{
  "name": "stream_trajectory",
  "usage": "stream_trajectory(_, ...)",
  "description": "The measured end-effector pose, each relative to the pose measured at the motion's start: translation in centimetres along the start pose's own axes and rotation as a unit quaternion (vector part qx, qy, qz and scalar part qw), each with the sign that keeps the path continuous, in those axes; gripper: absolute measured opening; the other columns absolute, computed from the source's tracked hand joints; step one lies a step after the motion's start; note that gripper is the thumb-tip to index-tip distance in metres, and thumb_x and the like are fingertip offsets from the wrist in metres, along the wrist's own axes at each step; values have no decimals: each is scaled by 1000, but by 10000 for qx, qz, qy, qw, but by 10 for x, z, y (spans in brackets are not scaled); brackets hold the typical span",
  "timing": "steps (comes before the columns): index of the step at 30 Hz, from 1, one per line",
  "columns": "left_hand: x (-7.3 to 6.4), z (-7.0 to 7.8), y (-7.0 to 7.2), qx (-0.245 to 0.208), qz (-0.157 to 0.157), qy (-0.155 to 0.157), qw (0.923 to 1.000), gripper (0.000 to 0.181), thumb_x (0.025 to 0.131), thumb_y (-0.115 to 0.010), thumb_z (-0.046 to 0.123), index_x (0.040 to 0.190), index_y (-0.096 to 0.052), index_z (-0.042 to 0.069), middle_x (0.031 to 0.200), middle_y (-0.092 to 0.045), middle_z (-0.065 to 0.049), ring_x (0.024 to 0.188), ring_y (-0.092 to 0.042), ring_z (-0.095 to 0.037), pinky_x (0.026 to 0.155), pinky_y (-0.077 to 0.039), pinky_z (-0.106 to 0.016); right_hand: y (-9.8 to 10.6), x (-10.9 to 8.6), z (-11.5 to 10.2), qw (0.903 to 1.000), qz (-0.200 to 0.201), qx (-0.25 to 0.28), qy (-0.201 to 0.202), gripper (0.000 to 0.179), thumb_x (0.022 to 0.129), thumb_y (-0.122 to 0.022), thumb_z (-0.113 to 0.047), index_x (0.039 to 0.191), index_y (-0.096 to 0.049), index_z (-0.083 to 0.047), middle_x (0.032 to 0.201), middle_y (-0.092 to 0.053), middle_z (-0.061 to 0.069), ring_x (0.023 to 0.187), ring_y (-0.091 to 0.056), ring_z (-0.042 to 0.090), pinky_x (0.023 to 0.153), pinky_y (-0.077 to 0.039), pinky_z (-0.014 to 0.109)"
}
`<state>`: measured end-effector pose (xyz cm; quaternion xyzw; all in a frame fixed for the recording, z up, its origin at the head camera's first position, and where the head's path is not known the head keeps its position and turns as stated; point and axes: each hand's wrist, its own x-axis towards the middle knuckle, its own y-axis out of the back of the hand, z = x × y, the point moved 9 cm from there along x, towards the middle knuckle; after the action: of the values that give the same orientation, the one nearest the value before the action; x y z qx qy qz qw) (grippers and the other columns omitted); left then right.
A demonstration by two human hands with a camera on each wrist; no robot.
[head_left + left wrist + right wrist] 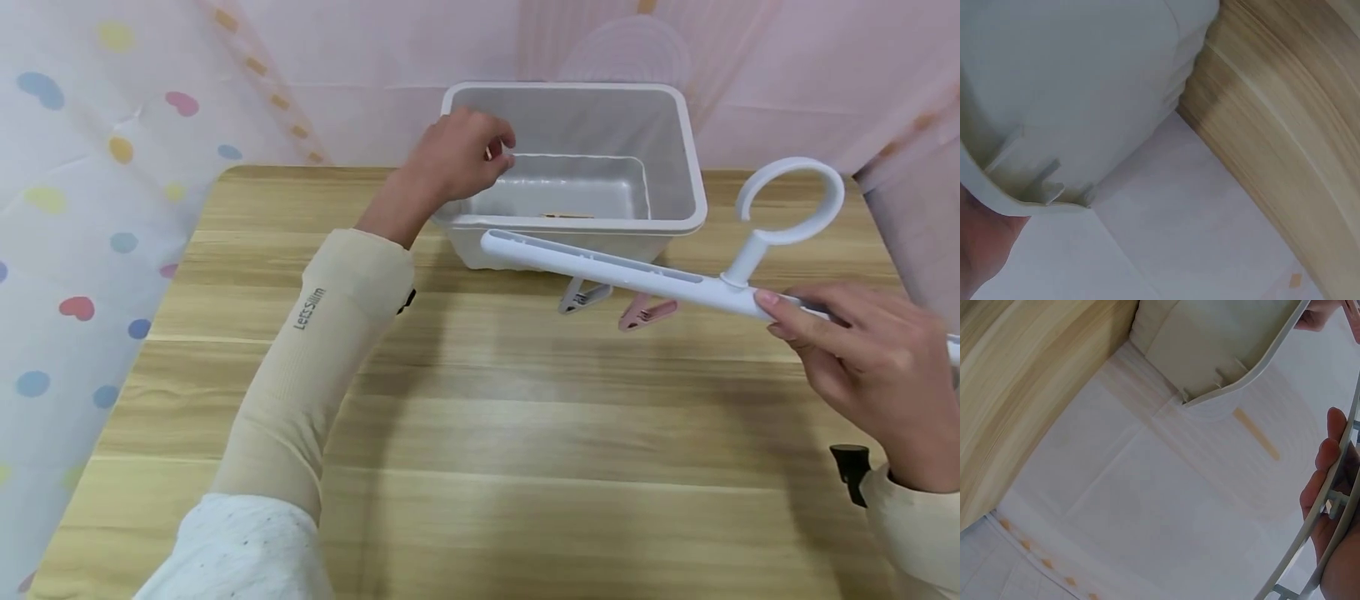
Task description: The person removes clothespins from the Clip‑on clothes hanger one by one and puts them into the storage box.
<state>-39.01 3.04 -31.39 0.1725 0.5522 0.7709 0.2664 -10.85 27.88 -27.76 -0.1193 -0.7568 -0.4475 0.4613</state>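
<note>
My right hand [873, 354] grips the bar of a white clip hanger [611, 271] with a round hook, raised over the table at the right. A grey clip [581, 296] and a pink clip [648, 312] hang below its bar. In the right wrist view, several fingers [1321, 465] wrap the hanger's slotted bar [1291, 562]. Over the left side of a grey-white plastic bin [693, 179], my left hand [467, 154] hovers with fingers loosely bent, thumb apart from them. A small tan object [567, 216] lies in the bin, partly hidden by the front rim.
The bin stands at the back of a wood-grain table [480, 467], close to a patterned cloth backdrop [375, 75]. The hanger's left end overlaps the bin's front wall in the head view. The table's far edge lies just beyond the bin.
</note>
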Motion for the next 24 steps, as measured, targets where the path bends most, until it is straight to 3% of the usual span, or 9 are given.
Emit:
stream_trajectory(5,-15,23,15,-891,725,-471,9923,26,103,-57,18,120,-71,4,112,-74,-11,97,-67,-21,92,-53,-33,3,0,1,9997,199,76,-79,29,103,-58,-42,107,-81,-26,72,-69,20,59,-44,26,63,-32,26)
stream_trajectory(8,-32,38,21,-1551,1132,-795,9782,23,103,-59,15,116,-72,2,105,-75,-11,89,-67,-18,85,-54,-26,4,2,0,9992,321,236,-93,29,102,-59,-42,105,-82,-25,72,-68,21,60,-45,23,63,-32,24)
stream_trajectory(10,-47,43,20,-2000,1306,-829,9675,23,103,-59,13,116,-72,1,100,-74,-13,81,-66,-17,77,-53,-22,2,4,-1,9990,321,315,-71,29,102,-59,-42,105,-82,-24,71,-68,20,60,-45,20,62,-32,24)
stream_trajectory(13,-72,37,11,-2784,1565,-488,9464,22,102,-59,9,116,-72,-1,94,-72,-16,72,-62,-18,66,-49,-19,-2,8,-3,9989,267,381,-9,30,102,-59,-42,105,-82,-22,72,-68,20,60,-44,17,61,-30,22)
stream_trajectory(16,-98,29,-10,-3726,1645,-57,9133,23,97,-55,-5,113,-72,-4,97,-72,-20,70,-59,-17,62,-48,-20,-8,10,-1,9988,261,405,74,30,102,-59,-42,105,-82,-23,71,-69,19,59,-44,19,61,-31,22)
stream_trajectory(18,-111,31,-29,-4226,1426,-15,8950,26,93,-54,-8,113,-70,-7,101,-71,-23,79,-64,-19,68,-52,-22,-12,10,3,9986,240,459,109,30,102,-59,-42,105,-82,-22,72,-70,19,59,-44,19,62,-31,22)
stream_trajectory(19,-117,35,-39,-4390,1223,-75,8901,28,91,-54,-9,115,-68,-8,105,-71,-23,84,-66,-23,72,-54,-25,-15,10,4,9986,210,468,123,31,102,-59,-42,106,-82,-22,73,-70,19,59,-45,19,63,-31,22)
stream_trajectory(20,-121,40,-48,-4506,991,-139,8871,32,89,-54,-8,117,-66,-8,110,-70,-24,88,-68,-26,75,-56,-27,-17,10,6,9986,161,479,140,31,102,-59,-42,106,-82,-22,73,-70,19,59,-44,18,63,-31,22)
stream_trajectory(24,-129,62,-76,-4692,186,-535,8813,42,98,-59,5,137,-55,-8,132,-64,-23,113,-68,-34,94,-57,-36,-26,9,10,9986,-66,454,251,31,103,-57,-41,109,-81,-22,75,-70,17,59,-44,16,62,-31,20)
